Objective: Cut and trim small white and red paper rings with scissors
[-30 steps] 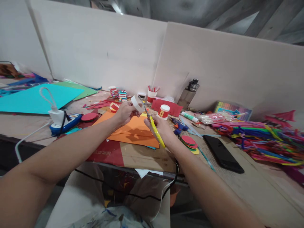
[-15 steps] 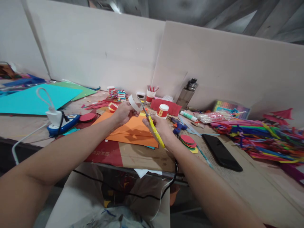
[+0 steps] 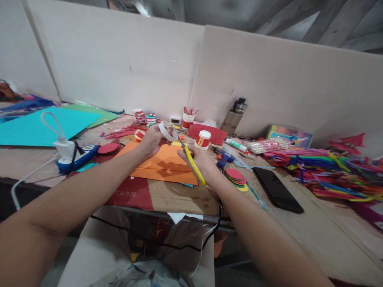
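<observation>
My left hand (image 3: 152, 140) is closed on a white paper ring (image 3: 167, 133), cut from a cup or roll by its look, and holds it above the orange sheets (image 3: 167, 163). In my right hand (image 3: 203, 159) is a pair of yellow-handled scissors (image 3: 194, 164). The blades point up and away from me, with their tips at the ring's right side. Whether the blades touch the ring I cannot tell. Just beyond my right hand stands a small paper cup (image 3: 203, 139) with a red and yellow wrap.
A blue glue gun (image 3: 224, 158), several coloured discs (image 3: 236, 176) and a black phone (image 3: 278, 189) lie to the right. Beyond them are pipe cleaners (image 3: 323, 171). A bottle (image 3: 235, 116) leans by the white board. At left sit a blue power strip (image 3: 77, 158) and turquoise sheets (image 3: 38, 125).
The white ring has turned slightly in my left hand, showing more of its opening. The whole view has shifted a little; both hands keep their grip.
</observation>
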`<state>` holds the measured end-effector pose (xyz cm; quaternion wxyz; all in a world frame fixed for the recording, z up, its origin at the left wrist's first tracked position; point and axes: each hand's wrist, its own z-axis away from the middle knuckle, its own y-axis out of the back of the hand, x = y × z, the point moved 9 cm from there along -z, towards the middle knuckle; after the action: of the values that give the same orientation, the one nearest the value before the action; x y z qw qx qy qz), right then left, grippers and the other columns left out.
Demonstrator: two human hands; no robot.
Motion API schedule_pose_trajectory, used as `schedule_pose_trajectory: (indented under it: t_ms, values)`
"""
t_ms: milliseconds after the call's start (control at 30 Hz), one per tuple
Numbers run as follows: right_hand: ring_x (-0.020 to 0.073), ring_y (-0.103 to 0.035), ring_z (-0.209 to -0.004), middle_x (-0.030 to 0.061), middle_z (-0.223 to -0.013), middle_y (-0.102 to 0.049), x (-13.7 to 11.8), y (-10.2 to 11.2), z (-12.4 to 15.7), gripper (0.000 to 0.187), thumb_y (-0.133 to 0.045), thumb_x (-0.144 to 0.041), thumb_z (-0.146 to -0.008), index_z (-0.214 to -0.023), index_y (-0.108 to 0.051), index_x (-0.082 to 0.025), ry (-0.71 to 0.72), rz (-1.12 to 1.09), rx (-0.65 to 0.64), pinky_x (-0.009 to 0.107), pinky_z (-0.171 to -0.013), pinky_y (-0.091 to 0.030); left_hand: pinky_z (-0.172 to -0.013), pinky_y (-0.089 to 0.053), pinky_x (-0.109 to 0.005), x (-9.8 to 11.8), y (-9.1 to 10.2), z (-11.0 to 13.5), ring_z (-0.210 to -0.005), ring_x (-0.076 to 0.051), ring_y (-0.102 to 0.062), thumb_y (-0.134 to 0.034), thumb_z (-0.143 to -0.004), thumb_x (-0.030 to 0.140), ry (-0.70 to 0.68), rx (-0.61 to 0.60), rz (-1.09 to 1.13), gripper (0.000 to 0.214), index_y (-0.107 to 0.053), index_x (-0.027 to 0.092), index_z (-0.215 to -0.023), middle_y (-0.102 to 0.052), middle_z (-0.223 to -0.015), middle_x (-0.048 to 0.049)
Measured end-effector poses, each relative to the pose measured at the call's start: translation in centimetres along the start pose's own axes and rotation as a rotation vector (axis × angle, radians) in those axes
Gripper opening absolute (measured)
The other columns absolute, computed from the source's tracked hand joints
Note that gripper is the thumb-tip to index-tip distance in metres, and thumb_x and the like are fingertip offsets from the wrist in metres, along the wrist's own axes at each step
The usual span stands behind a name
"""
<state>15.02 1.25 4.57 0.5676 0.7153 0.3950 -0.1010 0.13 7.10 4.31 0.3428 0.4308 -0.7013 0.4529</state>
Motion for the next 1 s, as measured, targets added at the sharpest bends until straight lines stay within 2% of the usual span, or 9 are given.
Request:
schedule_pose_trajectory:
  t_ms: [200,400,1000]
  values:
    - [0.0132,-0.048,-0.06,-0.0016,-0.063,-0.052,0.23,-0.39,0.2,0.042,-0.052,-0.061,-0.086,-0.077,-0.057,-0.02,-0.02,-0.045,-0.059,0.025,-0.055,-0.031,-0.047,-0.042,-0.019,0.57,0.03,-0.01,-0.051,-0.005,-0.051,-0.08,-0.064,0.029,-0.036,0.026,0.017,0.03,-0.055,0.015,-0.071,-0.059,-0.064,0.0024]
    - [0.0119,-0.046,-0.056,-0.0021,-0.064,-0.053,0.51,-0.54,0.31,0.041,-0.052,-0.062,-0.088,-0.083,-0.055,-0.022,-0.017,-0.073,-0.07,0.024,-0.053,-0.03,-0.046,-0.042,-0.02,0.52,-0.31,0.14,-0.052,-0.006,-0.053,-0.081,-0.063,0.029,-0.016,0.016,0.015,0.029,-0.058,0.014,-0.07,-0.06,-0.063,0.0013]
    - [0.0125,-0.047,-0.058,-0.0027,-0.06,-0.049,0.02,-0.31,0.26,0.044,-0.052,-0.063,-0.086,-0.072,-0.049,-0.021,-0.02,-0.063,-0.06,0.025,-0.054,-0.03,-0.045,-0.042,-0.019,0.13,-0.3,-0.15,-0.046,-0.006,-0.052,-0.08,-0.064,0.026,0.005,-0.012,0.038,0.029,-0.054,0.014,-0.065,-0.059,-0.06,0.0017]
